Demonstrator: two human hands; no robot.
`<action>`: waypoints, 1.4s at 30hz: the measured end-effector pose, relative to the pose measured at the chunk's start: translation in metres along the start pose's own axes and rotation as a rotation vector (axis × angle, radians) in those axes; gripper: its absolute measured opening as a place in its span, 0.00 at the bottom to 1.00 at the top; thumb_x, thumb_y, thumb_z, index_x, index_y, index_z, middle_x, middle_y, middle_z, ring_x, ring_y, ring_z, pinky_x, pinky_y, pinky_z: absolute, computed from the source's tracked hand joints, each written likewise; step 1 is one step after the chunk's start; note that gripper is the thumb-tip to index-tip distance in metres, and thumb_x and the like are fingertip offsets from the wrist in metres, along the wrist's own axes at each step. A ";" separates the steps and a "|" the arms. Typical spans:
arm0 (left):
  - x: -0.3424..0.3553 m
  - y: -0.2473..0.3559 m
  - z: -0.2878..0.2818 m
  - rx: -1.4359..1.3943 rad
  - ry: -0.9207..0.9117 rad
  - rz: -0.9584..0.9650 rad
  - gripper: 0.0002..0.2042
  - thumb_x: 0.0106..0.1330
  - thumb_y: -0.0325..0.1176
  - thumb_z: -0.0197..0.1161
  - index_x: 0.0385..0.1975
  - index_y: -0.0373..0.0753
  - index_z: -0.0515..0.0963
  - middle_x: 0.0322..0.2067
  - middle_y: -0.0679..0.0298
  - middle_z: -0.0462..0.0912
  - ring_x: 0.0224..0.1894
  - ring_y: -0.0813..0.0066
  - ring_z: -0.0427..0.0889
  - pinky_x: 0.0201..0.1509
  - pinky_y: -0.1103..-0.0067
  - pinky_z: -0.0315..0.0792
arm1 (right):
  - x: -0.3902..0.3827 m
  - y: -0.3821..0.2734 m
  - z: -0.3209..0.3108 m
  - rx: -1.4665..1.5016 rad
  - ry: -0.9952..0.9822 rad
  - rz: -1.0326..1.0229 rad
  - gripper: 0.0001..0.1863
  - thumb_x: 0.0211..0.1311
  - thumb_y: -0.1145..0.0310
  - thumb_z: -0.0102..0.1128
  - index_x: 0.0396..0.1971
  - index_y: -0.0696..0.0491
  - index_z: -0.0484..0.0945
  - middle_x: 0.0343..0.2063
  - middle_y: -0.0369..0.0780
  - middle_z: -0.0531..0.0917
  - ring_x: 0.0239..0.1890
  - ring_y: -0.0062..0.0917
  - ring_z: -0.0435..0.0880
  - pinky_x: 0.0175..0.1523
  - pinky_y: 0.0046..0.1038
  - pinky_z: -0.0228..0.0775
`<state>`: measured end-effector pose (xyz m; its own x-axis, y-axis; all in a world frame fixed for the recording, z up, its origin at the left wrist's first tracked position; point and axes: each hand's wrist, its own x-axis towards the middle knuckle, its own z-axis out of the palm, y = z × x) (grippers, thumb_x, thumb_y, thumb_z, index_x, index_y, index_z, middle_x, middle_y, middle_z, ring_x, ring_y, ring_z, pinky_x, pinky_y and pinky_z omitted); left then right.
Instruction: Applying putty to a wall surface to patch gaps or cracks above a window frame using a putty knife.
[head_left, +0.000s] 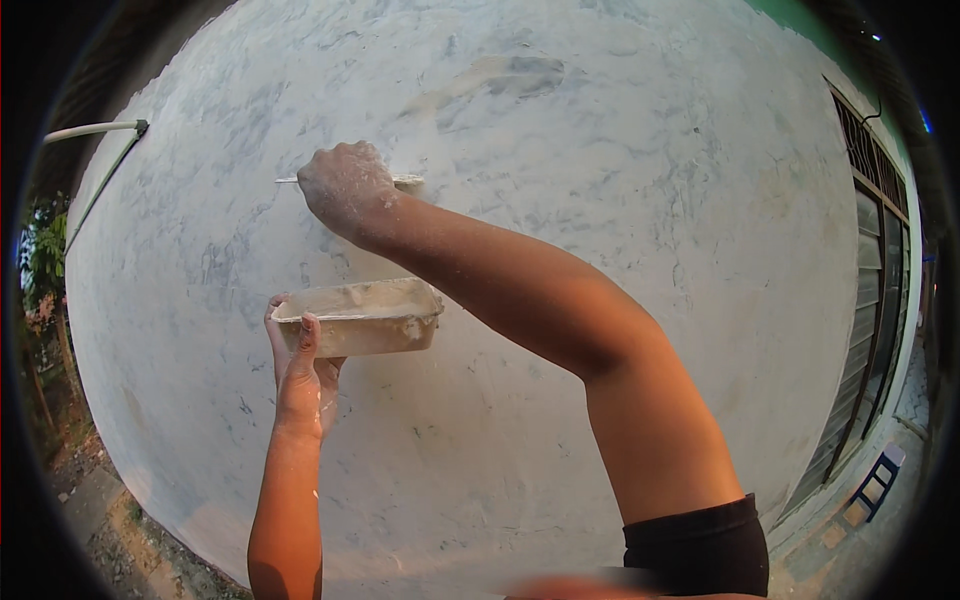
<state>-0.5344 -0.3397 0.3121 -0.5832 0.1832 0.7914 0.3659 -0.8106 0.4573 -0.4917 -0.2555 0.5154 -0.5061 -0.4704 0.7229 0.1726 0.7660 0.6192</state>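
A rectangular plastic tub (385, 337), smeared with pale filler, rests in my left hand (303, 375), the thumb on its near side and the fingers around its left end. Some filler lies inside. Higher up, my right hand (345, 188) is closed in a dusty fist around a putty knife (409, 182). Only a thin pale edge shows left of the fist and a filler-coated part to the right; the fist hides the rest. The knife is at the patchy grey-white wall (560, 240); whether it touches cannot be told.
A darker damp-looking smear (525, 77) marks the wall above. To the right is a louvred window (870, 250), with a dark-framed ladder-like object (875, 485) below it. A pale pipe (95, 131) juts out at upper left. Plants (45, 255) and rubble ground (125, 545) lie left.
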 end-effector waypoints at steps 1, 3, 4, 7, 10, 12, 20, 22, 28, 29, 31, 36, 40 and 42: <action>0.002 0.000 0.000 0.000 -0.002 0.001 0.45 0.56 0.56 0.73 0.67 0.55 0.49 0.60 0.62 0.61 0.66 0.64 0.62 0.70 0.64 0.62 | -0.004 0.005 -0.004 -0.002 0.002 0.001 0.11 0.64 0.71 0.53 0.33 0.54 0.87 0.31 0.45 0.88 0.37 0.35 0.89 0.42 0.37 0.80; 0.004 0.001 0.001 -0.003 0.013 0.033 0.44 0.57 0.56 0.72 0.67 0.55 0.49 0.60 0.62 0.61 0.66 0.64 0.62 0.70 0.66 0.64 | -0.017 0.023 -0.014 -0.057 0.164 -0.011 0.11 0.65 0.72 0.53 0.31 0.55 0.86 0.29 0.44 0.87 0.35 0.36 0.89 0.41 0.38 0.80; 0.003 0.002 0.002 -0.006 0.015 0.036 0.44 0.57 0.56 0.72 0.67 0.55 0.49 0.60 0.62 0.61 0.66 0.64 0.62 0.70 0.66 0.64 | -0.023 0.040 -0.023 -0.077 0.182 0.055 0.10 0.65 0.72 0.53 0.31 0.55 0.84 0.27 0.44 0.87 0.33 0.36 0.89 0.38 0.38 0.80; 0.004 0.003 0.004 -0.023 -0.007 0.057 0.44 0.57 0.57 0.72 0.67 0.54 0.50 0.60 0.62 0.61 0.66 0.65 0.62 0.70 0.66 0.65 | -0.031 0.119 -0.022 -0.336 0.541 0.177 0.07 0.63 0.75 0.53 0.34 0.54 0.81 0.28 0.45 0.86 0.33 0.37 0.89 0.36 0.36 0.82; 0.013 -0.006 0.003 -0.056 -0.009 0.033 0.42 0.59 0.56 0.71 0.67 0.55 0.50 0.60 0.63 0.61 0.67 0.66 0.62 0.69 0.66 0.65 | -0.047 0.185 -0.027 -0.383 0.550 0.371 0.08 0.63 0.74 0.52 0.37 0.56 0.80 0.34 0.49 0.85 0.40 0.40 0.87 0.42 0.41 0.81; 0.019 -0.012 -0.001 -0.065 -0.051 0.050 0.40 0.61 0.55 0.69 0.67 0.55 0.51 0.60 0.64 0.62 0.66 0.67 0.63 0.69 0.67 0.67 | -0.061 0.181 -0.007 -0.317 0.494 0.403 0.09 0.63 0.74 0.52 0.38 0.58 0.80 0.34 0.50 0.84 0.39 0.41 0.87 0.42 0.41 0.81; 0.031 -0.008 -0.040 -0.136 -0.058 0.018 0.38 0.63 0.53 0.68 0.66 0.54 0.52 0.60 0.64 0.63 0.65 0.68 0.65 0.67 0.68 0.70 | -0.090 0.068 0.005 -0.268 0.103 0.175 0.09 0.59 0.77 0.53 0.37 0.61 0.80 0.24 0.49 0.85 0.30 0.40 0.88 0.36 0.40 0.81; 0.036 0.000 -0.043 -0.116 -0.087 0.021 0.37 0.63 0.54 0.68 0.66 0.54 0.52 0.60 0.64 0.63 0.66 0.68 0.65 0.67 0.68 0.70 | -0.081 0.097 -0.028 -0.325 0.157 0.342 0.08 0.64 0.76 0.51 0.33 0.58 0.81 0.25 0.47 0.85 0.29 0.37 0.89 0.34 0.39 0.81; 0.045 0.018 -0.037 -0.072 -0.173 0.034 0.40 0.60 0.55 0.70 0.65 0.54 0.51 0.59 0.63 0.62 0.65 0.67 0.66 0.67 0.68 0.69 | -0.065 0.218 -0.064 -0.465 0.403 0.832 0.11 0.65 0.68 0.52 0.37 0.51 0.85 0.34 0.45 0.87 0.40 0.40 0.88 0.46 0.41 0.79; 0.046 0.018 -0.039 -0.069 -0.193 0.023 0.40 0.60 0.55 0.71 0.65 0.54 0.51 0.59 0.63 0.62 0.65 0.67 0.66 0.67 0.67 0.69 | -0.061 0.221 -0.058 -0.403 0.462 0.906 0.12 0.65 0.67 0.52 0.37 0.51 0.85 0.36 0.45 0.87 0.42 0.40 0.88 0.49 0.41 0.78; 0.049 0.023 -0.041 -0.063 -0.215 0.024 0.41 0.60 0.55 0.71 0.65 0.54 0.51 0.59 0.63 0.62 0.64 0.66 0.66 0.68 0.67 0.68 | -0.039 0.202 -0.037 -0.410 0.458 0.796 0.13 0.66 0.65 0.51 0.37 0.52 0.85 0.38 0.45 0.87 0.44 0.41 0.87 0.51 0.40 0.77; 0.046 0.020 -0.054 -0.077 -0.173 0.027 0.40 0.60 0.53 0.71 0.65 0.55 0.50 0.59 0.63 0.62 0.65 0.67 0.64 0.67 0.66 0.67 | 0.007 0.051 0.005 -0.264 0.124 0.287 0.11 0.64 0.72 0.52 0.32 0.56 0.85 0.28 0.47 0.87 0.32 0.38 0.89 0.38 0.38 0.81; 0.053 0.010 -0.063 -0.115 -0.162 -0.013 0.39 0.61 0.53 0.71 0.65 0.55 0.50 0.59 0.63 0.62 0.65 0.67 0.64 0.66 0.66 0.67 | 0.006 0.034 -0.010 -0.243 0.092 0.266 0.12 0.67 0.72 0.50 0.36 0.54 0.86 0.27 0.45 0.87 0.31 0.36 0.89 0.38 0.37 0.81; 0.050 0.004 -0.058 -0.111 -0.162 -0.036 0.39 0.62 0.53 0.70 0.65 0.55 0.50 0.60 0.64 0.62 0.64 0.67 0.64 0.65 0.65 0.67 | -0.004 0.086 -0.023 -0.354 0.233 0.396 0.12 0.71 0.66 0.51 0.41 0.49 0.86 0.30 0.43 0.88 0.33 0.33 0.90 0.39 0.36 0.82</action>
<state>-0.6041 -0.3656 0.3304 -0.4672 0.2929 0.8342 0.2593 -0.8566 0.4460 -0.4560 -0.1981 0.5727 -0.1531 -0.2927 0.9439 0.6036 0.7286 0.3238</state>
